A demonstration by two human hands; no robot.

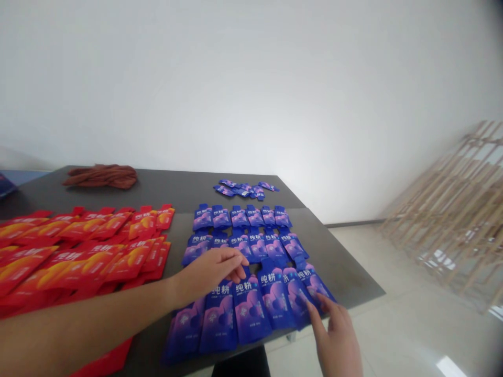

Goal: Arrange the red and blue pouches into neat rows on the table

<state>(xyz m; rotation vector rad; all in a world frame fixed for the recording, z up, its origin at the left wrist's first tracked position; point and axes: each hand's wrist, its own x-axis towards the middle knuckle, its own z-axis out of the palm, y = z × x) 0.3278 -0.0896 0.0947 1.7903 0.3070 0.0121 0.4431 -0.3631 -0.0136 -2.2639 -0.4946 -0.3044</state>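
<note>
Purple-blue spouted pouches lie in rows on the dark table. My left hand (220, 264) reaches over the front row, its fingers curled together by the top of a front-row pouch (251, 309). Whatever those fingers pinch, if anything, is hidden. At the right end of that row, my right hand (336, 330) has thumb and forefinger at the lower edge of the end purple pouch (314, 283). The other fingers of this hand are bent. Neighbouring pouches overlap slightly, including one beside my right thumb (294, 296).
Stacked red-orange pouches (94, 262) cover the table's left side under my left forearm. Several small purple pouches (243, 189) lie loosely at the back. A brown cloth (102, 176) rests back left on the grey table (176, 188). A wooden slatted frame (451, 214) stands right.
</note>
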